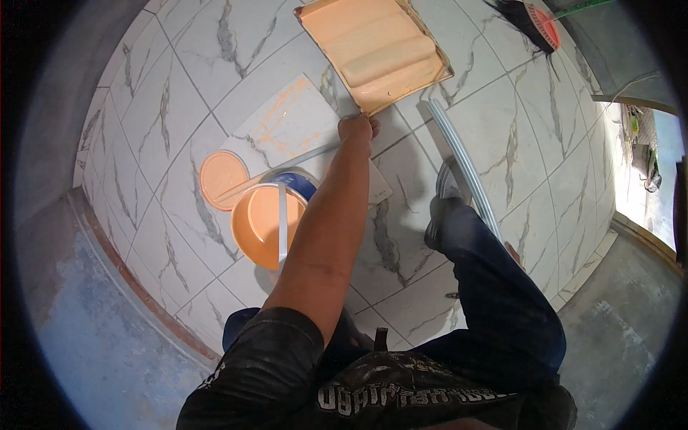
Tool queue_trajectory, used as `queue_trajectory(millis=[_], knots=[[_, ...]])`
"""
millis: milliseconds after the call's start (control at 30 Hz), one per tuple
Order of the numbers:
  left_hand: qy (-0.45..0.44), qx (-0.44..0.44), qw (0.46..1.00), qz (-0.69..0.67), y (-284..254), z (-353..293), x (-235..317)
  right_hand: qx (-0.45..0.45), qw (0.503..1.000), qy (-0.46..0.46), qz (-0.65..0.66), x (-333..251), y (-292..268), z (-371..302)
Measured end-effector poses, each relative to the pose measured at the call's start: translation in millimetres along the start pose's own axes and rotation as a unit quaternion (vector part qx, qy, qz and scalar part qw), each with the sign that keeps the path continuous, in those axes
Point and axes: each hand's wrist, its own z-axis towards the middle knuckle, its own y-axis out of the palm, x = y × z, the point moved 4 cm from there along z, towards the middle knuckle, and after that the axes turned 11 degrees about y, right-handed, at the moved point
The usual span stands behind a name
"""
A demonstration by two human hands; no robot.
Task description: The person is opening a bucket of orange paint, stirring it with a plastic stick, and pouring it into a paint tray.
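Observation:
My left hand [356, 127] reaches forward with its fingers closed on the near corner of a shallow paint tray [369, 100]. Peach paint coats the tray, with long raised ridges running across it. Beneath my left forearm stands a paint bucket [247, 233], blue outside and peach inside, with a pale strip [283, 222] across its mouth. A long thin stick [297, 158] lies between the round peach-coated lid [223, 179] and my left wrist. Under it is a white board [287, 118] streaked with peach paint. My right hand does not show.
Pale grey tubes [462, 161] lie beside my right foot [441, 215]. A broom [537, 29] with black bristles and a red head rests at the far right. Marbled tiles [398, 236] cover the floor, walls rise on both sides, and a bright doorway [641, 165] opens at right.

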Motion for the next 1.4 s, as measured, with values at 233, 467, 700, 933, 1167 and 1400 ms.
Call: queue_trajectory(millis=[233, 467, 700, 933, 1167, 1400], knots=[[-0.002, 0.0, 1.0, 0.017, -0.8, 1.3, -0.9, 0.015, 1.0, -0.026, -0.004, 13.1, -9.8, 6.2], [-0.009, 0.005, 1.0, -0.015, -1.9, -4.0, 1.4, -0.007, 0.996, 0.089, -0.026, 65.9, -22.3, -25.5], [0.012, 0.017, 1.0, 0.022, 0.7, -7.6, 4.3, -0.026, 0.999, 0.016, 0.017, 9.5, 1.5, -2.5], [0.001, -0.003, 1.0, -0.005, 0.3, -0.1, 1.0, -0.012, 0.998, -0.041, 0.036, -8.6, -21.4, -3.9], [0.001, 0.003, 1.0, 0.008, -0.8, -5.0, 4.4, 0.02, 0.998, 0.029, -0.042, 49.4, -25.7, -30.4], [0.0, 0.007, 1.0, -0.004, 1.5, -5.7, 6.1, -0.005, 1.0, 0.022, 0.016, 19.8, -13.3, -16.2]])
